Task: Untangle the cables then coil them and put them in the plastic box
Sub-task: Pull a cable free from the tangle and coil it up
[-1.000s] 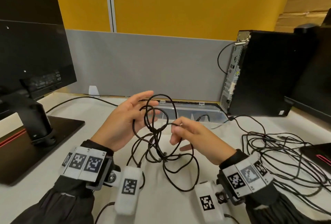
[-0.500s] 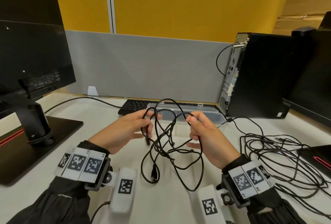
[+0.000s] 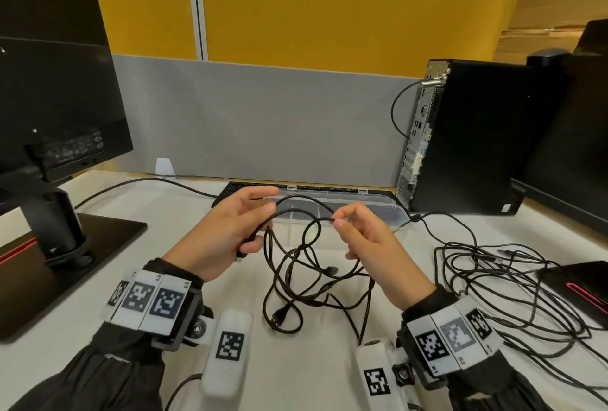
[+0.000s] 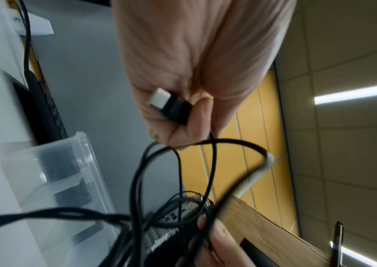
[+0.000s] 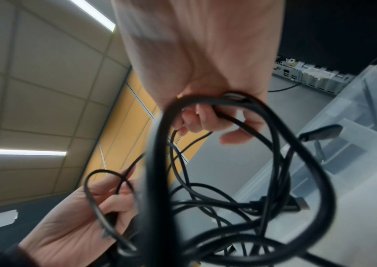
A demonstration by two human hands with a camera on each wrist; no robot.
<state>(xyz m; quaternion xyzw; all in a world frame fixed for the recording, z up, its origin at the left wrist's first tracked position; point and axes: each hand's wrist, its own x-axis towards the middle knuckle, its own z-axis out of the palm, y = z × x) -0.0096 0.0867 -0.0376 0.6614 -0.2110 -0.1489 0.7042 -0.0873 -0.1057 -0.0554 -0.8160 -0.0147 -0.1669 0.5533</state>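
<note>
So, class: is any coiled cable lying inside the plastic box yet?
No: the plastic box shows only bare dividers, and both hands hold the tangled cable.

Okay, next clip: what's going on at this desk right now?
A person is working on a tangle of black cable above the white desk. The left hand grips a USB plug end against the palm, while the right hand pinches a strand just across from it. Most of the cable hangs in loose, knotted loops between them. The clear plastic box sits open behind the hands, and a second cable pile lies to the right, untouched.
</note>
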